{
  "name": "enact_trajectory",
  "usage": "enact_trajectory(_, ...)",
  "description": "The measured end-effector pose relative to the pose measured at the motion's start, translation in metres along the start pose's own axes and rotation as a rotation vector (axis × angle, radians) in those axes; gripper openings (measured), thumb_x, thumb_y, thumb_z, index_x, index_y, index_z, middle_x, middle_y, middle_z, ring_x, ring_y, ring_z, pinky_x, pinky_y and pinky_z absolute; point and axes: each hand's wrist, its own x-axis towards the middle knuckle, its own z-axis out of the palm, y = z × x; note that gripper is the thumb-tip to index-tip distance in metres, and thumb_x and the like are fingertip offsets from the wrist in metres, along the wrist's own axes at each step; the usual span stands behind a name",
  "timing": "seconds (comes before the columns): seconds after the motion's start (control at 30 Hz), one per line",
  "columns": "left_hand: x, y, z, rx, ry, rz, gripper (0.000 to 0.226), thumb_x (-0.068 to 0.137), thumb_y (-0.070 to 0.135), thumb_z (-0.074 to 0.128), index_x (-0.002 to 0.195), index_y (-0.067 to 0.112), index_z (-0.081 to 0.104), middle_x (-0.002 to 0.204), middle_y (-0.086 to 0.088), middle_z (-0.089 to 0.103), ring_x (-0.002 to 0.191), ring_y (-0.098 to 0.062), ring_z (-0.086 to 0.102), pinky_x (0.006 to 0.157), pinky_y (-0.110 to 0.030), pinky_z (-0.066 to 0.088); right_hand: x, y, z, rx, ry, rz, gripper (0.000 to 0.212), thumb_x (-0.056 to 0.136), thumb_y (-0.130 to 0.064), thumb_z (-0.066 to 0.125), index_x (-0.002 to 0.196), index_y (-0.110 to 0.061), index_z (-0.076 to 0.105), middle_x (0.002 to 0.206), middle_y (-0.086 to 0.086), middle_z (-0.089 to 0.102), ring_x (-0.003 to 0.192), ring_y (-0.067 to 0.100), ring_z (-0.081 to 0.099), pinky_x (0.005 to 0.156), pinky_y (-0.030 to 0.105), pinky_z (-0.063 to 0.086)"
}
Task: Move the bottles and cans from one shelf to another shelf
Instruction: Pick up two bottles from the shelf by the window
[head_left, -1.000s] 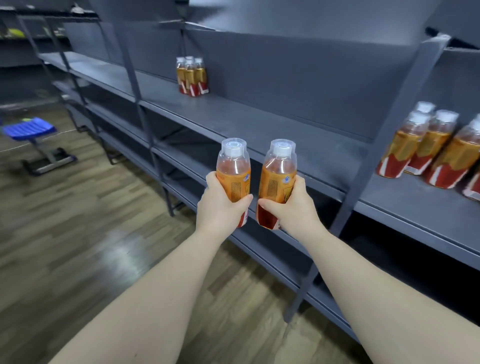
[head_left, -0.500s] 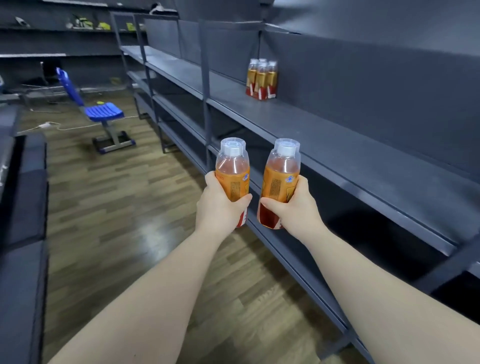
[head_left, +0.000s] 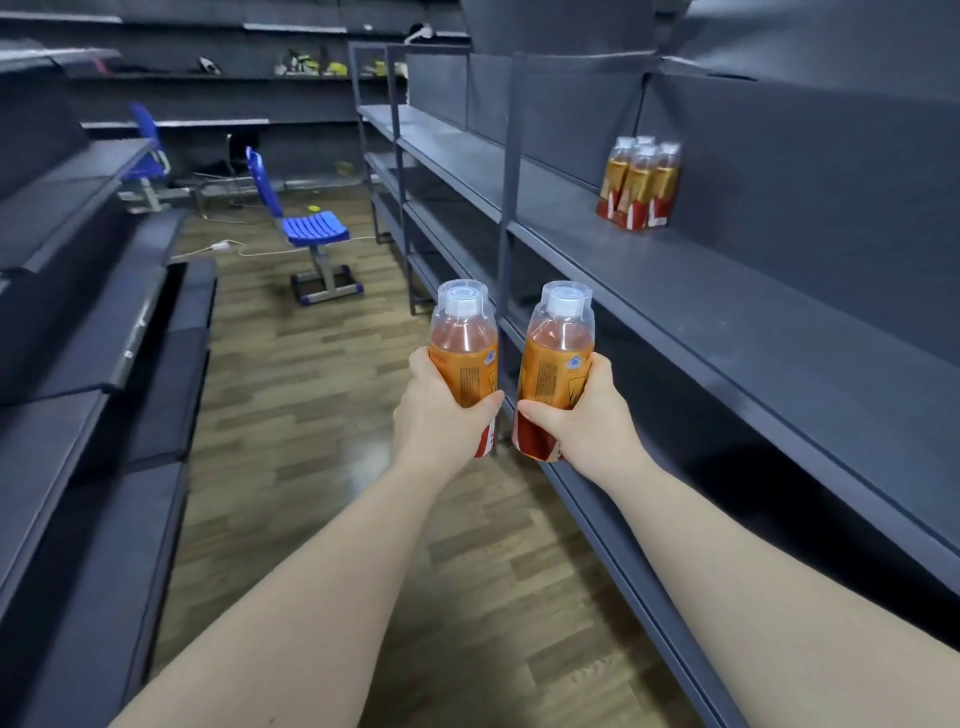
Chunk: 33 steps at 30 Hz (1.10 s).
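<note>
Orange drink fills the two plastic bottles that the person holds out in front, one in each hand. The left hand (head_left: 441, 410) is closed round the lower half of the left bottle (head_left: 464, 343); the thumb lies across the label on the near side and the fingers curl behind it. The right hand (head_left: 587, 415) grips the right bottle (head_left: 556, 353) in the same way, with its red base showing below the thumb. Both bottles are upright, each with a white cap under a clear cover. They are just beside each other with a narrow gap between them, and the two thumb tips are near but apart.

Above and to the right of the right hand runs a dark grey metal shelf (head_left: 727, 312). On it, well beyond the grip, a small group of bottles (head_left: 640, 184) of the same kind stands close to the back panel. Lower boards of the same rack pass behind and under the right hand.

Beyond the left hand, further along the aisle, a blue chair (head_left: 311, 228) stands on the wooden floor (head_left: 311, 415). Well apart to the left of the left hand is another dark rack (head_left: 78, 312).
</note>
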Motion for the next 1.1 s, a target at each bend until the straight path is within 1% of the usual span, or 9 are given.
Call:
enact_trajectory(0.1, 0.028, 0.005, 0.004, -0.004, 0.039, -0.022, 0.069, 0.079, 0.044, 0.079, 0.129, 0.027, 0.034, 0.108, 0.007, 0.059, 0.103, -0.024, 0.059, 0.092, -0.043, 0.051, 0.036, -0.003, 0.006, 0.016, -0.029, -0.011, 0.076, 0.081, -0.032, 0.082, 0.139, -0.024, 0.033, 0.103, -0.016, 0.055, 0.089, 0.008, 0.061, 0.052, 0.016, 0.048)
enact_trajectory(0.17, 0.045, 0.006, 0.007, -0.003, 0.056, -0.035, 0.069, 0.078, 0.045, 0.079, 0.128, 0.028, 0.034, 0.107, 0.007, 0.060, 0.102, -0.024, 0.060, 0.092, -0.045, 0.052, 0.057, -0.004, 0.010, 0.010, -0.044, -0.026, 0.074, 0.081, -0.031, 0.081, 0.138, -0.025, 0.034, 0.100, -0.017, 0.054, 0.079, 0.006, 0.061, 0.049, 0.018, 0.050)
enact_trajectory(0.27, 0.069, 0.003, 0.010, 0.006, 0.081, -0.050, 0.064, 0.079, 0.043, 0.078, 0.123, 0.029, 0.033, 0.106, 0.006, 0.060, 0.101, -0.024, 0.060, 0.091, -0.046, 0.052, 0.086, -0.004, 0.021, 0.007, -0.060, -0.037, 0.072, 0.079, -0.032, 0.083, 0.133, -0.026, 0.036, 0.101, -0.017, 0.056, 0.089, 0.011, 0.063, 0.071, 0.033, 0.060)
enact_trajectory(0.33, 0.085, -0.001, 0.009, 0.010, 0.097, -0.060, 0.065, 0.080, 0.043, 0.078, 0.124, 0.028, 0.033, 0.105, 0.006, 0.059, 0.100, -0.024, 0.059, 0.091, -0.045, 0.052, 0.104, -0.003, 0.031, 0.020, -0.076, -0.034, 0.071, 0.078, -0.032, 0.083, 0.131, -0.026, 0.036, 0.103, -0.016, 0.057, 0.096, 0.012, 0.062, 0.081, 0.040, 0.059)
enact_trajectory(0.53, 0.144, -0.022, -0.001, 0.034, 0.131, -0.096, 0.074, 0.079, 0.044, 0.078, 0.133, 0.028, 0.030, 0.108, 0.006, 0.060, 0.100, -0.023, 0.060, 0.090, -0.044, 0.053, 0.156, -0.008, 0.066, 0.029, -0.101, -0.036, 0.069, 0.078, -0.033, 0.083, 0.128, -0.032, 0.036, 0.104, -0.020, 0.057, 0.099, 0.009, 0.060, 0.090, 0.041, 0.055)
enact_trajectory(0.6, 0.169, -0.028, -0.006, 0.038, 0.127, -0.089, 0.074, 0.079, 0.043, 0.078, 0.133, 0.029, 0.030, 0.106, 0.008, 0.059, 0.101, -0.023, 0.060, 0.090, -0.045, 0.054, 0.176, -0.012, 0.082, 0.031, -0.107, -0.040, 0.073, 0.078, -0.033, 0.084, 0.132, -0.031, 0.036, 0.105, -0.021, 0.056, 0.099, 0.009, 0.060, 0.091, 0.041, 0.055)
enact_trajectory(0.77, 0.234, -0.035, -0.025, 0.020, 0.108, -0.062, 0.072, 0.081, 0.040, 0.078, 0.134, 0.027, 0.031, 0.104, 0.008, 0.056, 0.100, -0.022, 0.059, 0.086, -0.040, 0.052, 0.223, -0.033, 0.116, 0.061, -0.083, -0.042, 0.076, 0.078, -0.031, 0.085, 0.135, -0.029, 0.035, 0.107, -0.020, 0.057, 0.097, 0.004, 0.060, 0.091, 0.040, 0.056)
enact_trajectory(0.9, 0.282, -0.041, -0.037, 0.012, 0.080, -0.037, 0.074, 0.080, 0.043, 0.078, 0.134, 0.027, 0.031, 0.106, 0.007, 0.058, 0.101, -0.023, 0.059, 0.090, -0.045, 0.053, 0.259, -0.046, 0.142, 0.049, -0.047, -0.049, 0.078, 0.077, -0.033, 0.085, 0.137, -0.028, 0.034, 0.110, -0.018, 0.057, 0.101, 0.007, 0.059, 0.092, 0.036, 0.055)
enact_trajectory(1.1, 0.338, -0.055, -0.043, 0.002, 0.056, -0.025, 0.076, 0.080, 0.041, 0.079, 0.137, 0.026, 0.030, 0.109, 0.007, 0.057, 0.104, -0.022, 0.058, 0.089, -0.040, 0.050, 0.305, -0.052, 0.171, 0.025, -0.028, -0.026, 0.080, 0.078, -0.034, 0.084, 0.139, -0.028, 0.033, 0.113, -0.014, 0.056, 0.106, 0.011, 0.058, 0.086, 0.032, 0.053)
